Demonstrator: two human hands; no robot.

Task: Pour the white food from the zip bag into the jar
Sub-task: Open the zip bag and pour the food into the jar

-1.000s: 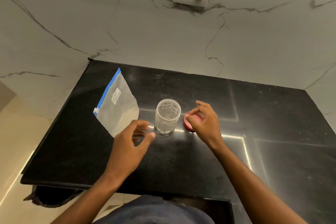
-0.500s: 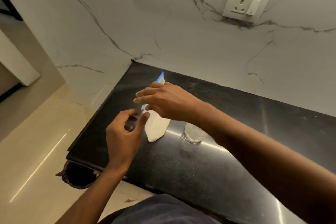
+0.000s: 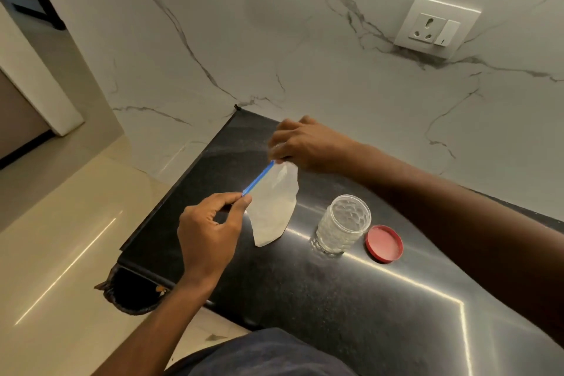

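A clear zip bag (image 3: 273, 207) with a blue zip strip and white food in it hangs above the black counter (image 3: 335, 299), its bottom corner near the surface. My left hand (image 3: 210, 229) pinches the near end of the blue strip. My right hand (image 3: 305, 143) grips the far end of the bag's top. To the right of the bag stands an open, textured glass jar (image 3: 343, 224) with nothing visible inside. Its red lid (image 3: 384, 243) lies flat on the counter just right of the jar.
A marble wall with a socket plate (image 3: 436, 27) rises behind the counter. The counter's left edge drops to a beige floor (image 3: 61, 238). A dark bin (image 3: 134, 293) sits below the counter's near left corner.
Both hands have taken the bag by its top ends and lifted it upright; a second ago it lay flat on the counter. The head view has swung left.
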